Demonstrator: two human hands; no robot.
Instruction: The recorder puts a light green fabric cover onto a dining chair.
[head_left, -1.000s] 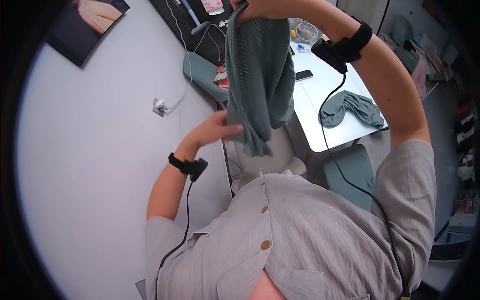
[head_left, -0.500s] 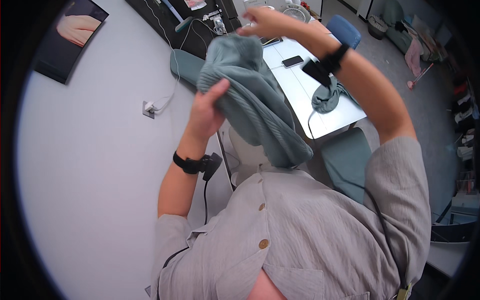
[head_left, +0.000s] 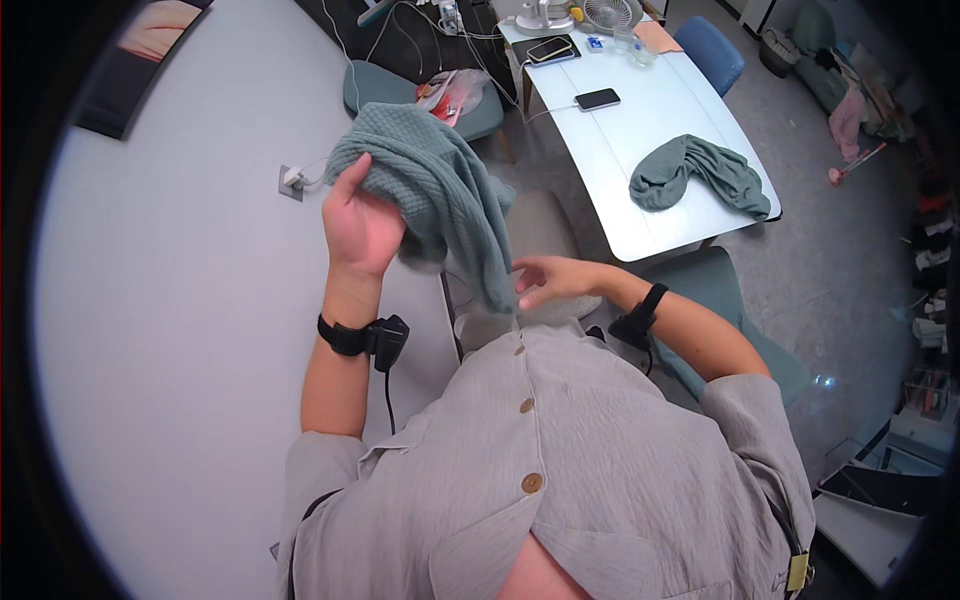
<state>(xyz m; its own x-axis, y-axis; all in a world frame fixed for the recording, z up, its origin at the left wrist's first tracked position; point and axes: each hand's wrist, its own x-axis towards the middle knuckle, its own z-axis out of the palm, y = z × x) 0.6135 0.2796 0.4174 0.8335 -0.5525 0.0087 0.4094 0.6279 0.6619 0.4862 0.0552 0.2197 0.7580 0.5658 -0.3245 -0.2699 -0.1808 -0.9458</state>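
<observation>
A grey-green textured cloth [head_left: 425, 180] hangs in bunched folds from my raised left hand [head_left: 362, 225], whose thumb presses on its outer side. The other fingers are hidden behind the fabric. Beside the cloth's lower end, close in front of my shirt, is my right hand [head_left: 555, 280]. Its thumb and fingers are apart and I see nothing held in it. A second grey-green cloth [head_left: 690, 175] lies in a curved heap on the white table [head_left: 620, 220].
On the table are a dark phone [head_left: 598, 99], another phone [head_left: 549, 49] and a small fan [head_left: 611, 12]. A green chair [head_left: 478, 115] carries a plastic bag [head_left: 460, 95]. A beige seat [head_left: 545, 235] stands below the cloth, and a wall [head_left: 180, 330] rises at left.
My right hand has come down from above the table to beside the cloth's lower end. My left hand, still holding the cloth, has shifted left and slightly lower.
</observation>
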